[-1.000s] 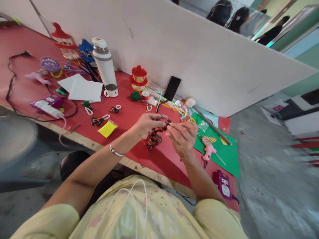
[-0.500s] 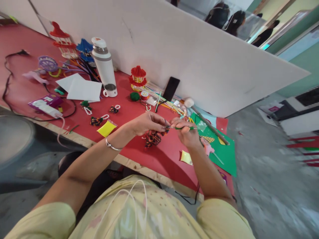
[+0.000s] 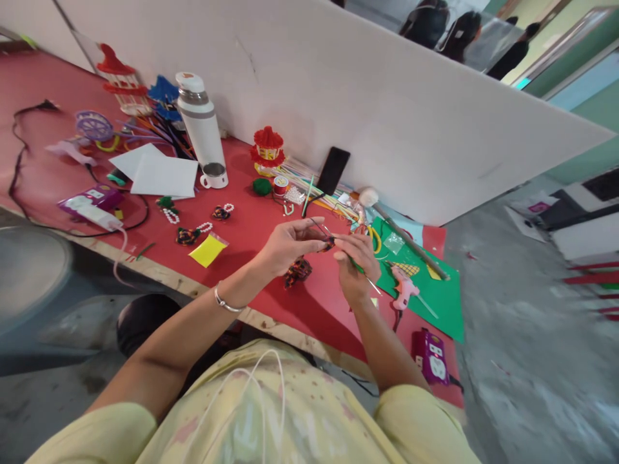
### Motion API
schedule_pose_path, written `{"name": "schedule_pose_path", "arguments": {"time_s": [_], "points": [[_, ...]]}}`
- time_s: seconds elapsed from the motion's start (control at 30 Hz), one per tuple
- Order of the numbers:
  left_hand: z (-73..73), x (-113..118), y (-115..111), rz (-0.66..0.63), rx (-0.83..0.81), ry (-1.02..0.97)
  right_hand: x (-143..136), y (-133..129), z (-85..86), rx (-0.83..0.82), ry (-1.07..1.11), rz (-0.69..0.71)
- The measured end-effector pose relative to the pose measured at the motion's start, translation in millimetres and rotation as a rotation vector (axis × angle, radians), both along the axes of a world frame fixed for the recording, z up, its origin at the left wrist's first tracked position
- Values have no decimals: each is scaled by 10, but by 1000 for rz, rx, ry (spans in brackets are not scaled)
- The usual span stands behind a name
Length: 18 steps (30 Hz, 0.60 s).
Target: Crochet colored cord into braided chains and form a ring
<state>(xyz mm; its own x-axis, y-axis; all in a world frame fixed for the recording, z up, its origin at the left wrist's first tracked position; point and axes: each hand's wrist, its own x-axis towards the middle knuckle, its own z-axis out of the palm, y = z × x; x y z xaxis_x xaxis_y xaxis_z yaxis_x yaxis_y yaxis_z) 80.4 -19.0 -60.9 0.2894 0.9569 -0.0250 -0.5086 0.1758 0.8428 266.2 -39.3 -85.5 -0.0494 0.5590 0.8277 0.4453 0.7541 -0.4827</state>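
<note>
My left hand [image 3: 285, 248] pinches a small dark multicoloured piece of crochet [image 3: 329, 243] between thumb and fingers, with a strand of yarn running over the forefinger. My right hand [image 3: 356, 261] is closed around a crochet hook [image 3: 373, 286] with a green grip; its metal back end sticks out below the palm. The hook's front tip meets the crochet piece between both hands, but the fingers partly hide it. Beneath the left hand, a bundle of dark, orange and red yarn [image 3: 297, 273] rests on the red table [image 3: 319, 316].
A white flask [image 3: 200, 129], its cup [image 3: 214, 175] and a phone [image 3: 333, 169] stand toward the partition. Beaded crochet pieces [image 3: 186, 236] and a yellow packet [image 3: 207, 250] lie left. On the right are a green sheet [image 3: 435, 303], a pink glue gun [image 3: 404, 288] and a purple power strip [image 3: 430, 357].
My right hand has turned and moved slightly, so the hook's back end now points down to the right instead of level. The right forearm has shifted left, uncovering the glue gun and power strip.
</note>
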Motion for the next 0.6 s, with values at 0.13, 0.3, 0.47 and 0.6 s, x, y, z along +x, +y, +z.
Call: {"name": "schedule_pose_path", "arguments": {"time_s": [0.13, 0.3, 0.47, 0.6], "points": [[-38, 76, -74, 66, -39, -2, -72, -67, -92, 1, 71, -45], [17, 38, -90, 86, 12, 52, -80, -77, -87, 23, 32, -17], [24, -49, -75, -128, -209, 4, -35, -67, -85, 112, 12, 18], [-8, -18, -85, -27, -78, 90, 49, -52, -46, 77, -158, 40]]}}
